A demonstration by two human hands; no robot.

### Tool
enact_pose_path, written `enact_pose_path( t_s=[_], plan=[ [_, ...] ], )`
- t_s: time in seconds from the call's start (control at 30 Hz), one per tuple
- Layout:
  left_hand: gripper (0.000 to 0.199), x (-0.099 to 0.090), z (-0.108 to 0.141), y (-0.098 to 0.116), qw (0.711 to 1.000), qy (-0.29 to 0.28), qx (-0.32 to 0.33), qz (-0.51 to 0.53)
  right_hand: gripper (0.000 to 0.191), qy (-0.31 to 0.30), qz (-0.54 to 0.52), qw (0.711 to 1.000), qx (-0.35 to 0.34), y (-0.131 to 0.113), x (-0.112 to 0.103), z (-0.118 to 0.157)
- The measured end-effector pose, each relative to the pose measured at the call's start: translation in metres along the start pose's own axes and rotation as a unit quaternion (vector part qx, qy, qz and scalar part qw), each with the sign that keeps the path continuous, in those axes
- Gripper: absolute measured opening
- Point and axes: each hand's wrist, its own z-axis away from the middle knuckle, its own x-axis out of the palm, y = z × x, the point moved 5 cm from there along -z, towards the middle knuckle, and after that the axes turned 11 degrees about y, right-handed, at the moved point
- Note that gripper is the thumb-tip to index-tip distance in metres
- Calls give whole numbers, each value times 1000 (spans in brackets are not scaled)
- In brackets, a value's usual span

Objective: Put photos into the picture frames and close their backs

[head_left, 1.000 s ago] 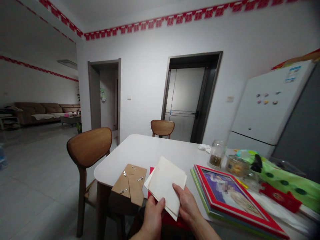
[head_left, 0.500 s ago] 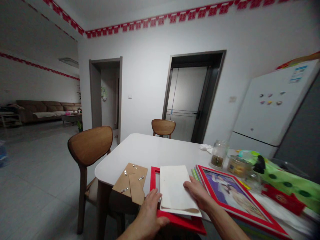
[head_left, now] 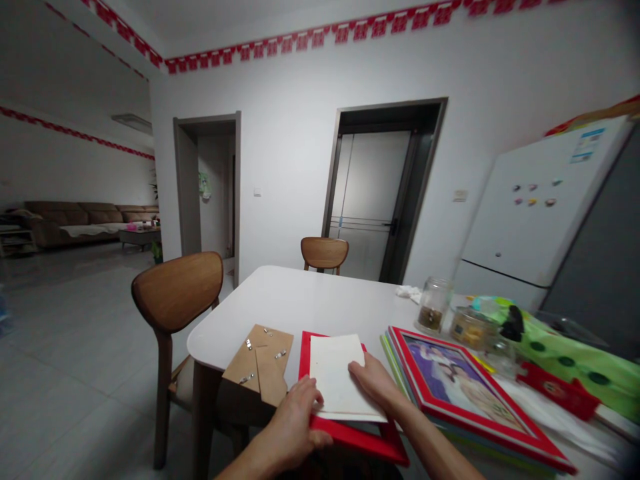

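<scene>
A red picture frame (head_left: 345, 433) lies at the table's near edge, with a blank white sheet (head_left: 335, 373) over its opening. The sheet is shifted left, so part of the opening shows on its right. My left hand (head_left: 297, 417) closes round the frame's near left corner, thumb along the lower bar and fingertips at the sheet's left edge. With my right hand (head_left: 375, 380), I grip the right edge of the sheet, thumb on top; the fingers below are partly hidden. To the left lies a brown backing board (head_left: 263, 357) with several metal clips.
A red-framed photo (head_left: 465, 387) tops a stack on the right. Behind it stand a glass jar (head_left: 434, 307), a container of yellowish food (head_left: 467, 327), and a green bag (head_left: 565, 353). Wooden chairs stand at the left (head_left: 180, 293) and far side (head_left: 325, 253) of the white table (head_left: 300, 300).
The white sheet has moved left over the red frame, along with my right hand, and its near edge looks flatter. My left hand stays at the frame's corner. The view has shifted slightly.
</scene>
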Motion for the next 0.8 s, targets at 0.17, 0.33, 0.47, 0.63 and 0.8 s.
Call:
enact_pose_path(
  t_s=[0.17,0.33,0.47,0.63,0.8],
  plan=[
    [50,-3,1,0,1000,0,-13,19,35,36,70,997,12,11,-4,-2],
    [64,-1,1,-6,999,18,-11,44,31,48,7,997,64,22,-7,2],
    [67,1,1,-11,999,24,-4,32,42,26,-98,990,93,25,1,6],
    [71,-1,-1,-12,999,27,-3,32,41,34,-237,960,142,36,2,6],
    [68,-3,-3,-10,999,25,-9,44,41,-20,-212,967,142,34,4,5]
  ],
)
